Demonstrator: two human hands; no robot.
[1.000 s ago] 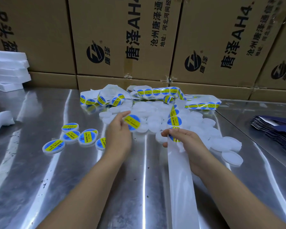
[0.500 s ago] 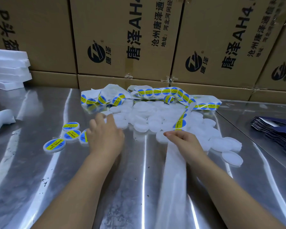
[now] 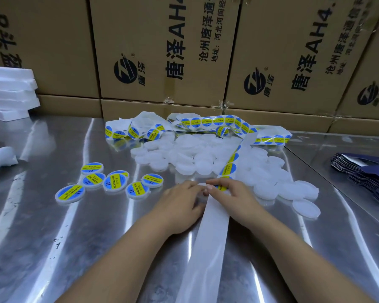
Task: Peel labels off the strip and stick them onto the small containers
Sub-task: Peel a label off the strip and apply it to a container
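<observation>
Peeling step: label on strip is pinched by right hand fingers; left hand fingers cannot be told. Next, blank container must be fetched.

Packing workshop or warehouse: stacked printed cardboard cartons behind steel worktable, foam sheets piled left

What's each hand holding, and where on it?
Right hand pinches the label strip at its nearest label; left hand touches the strip beside it, grip unclear.
</observation>
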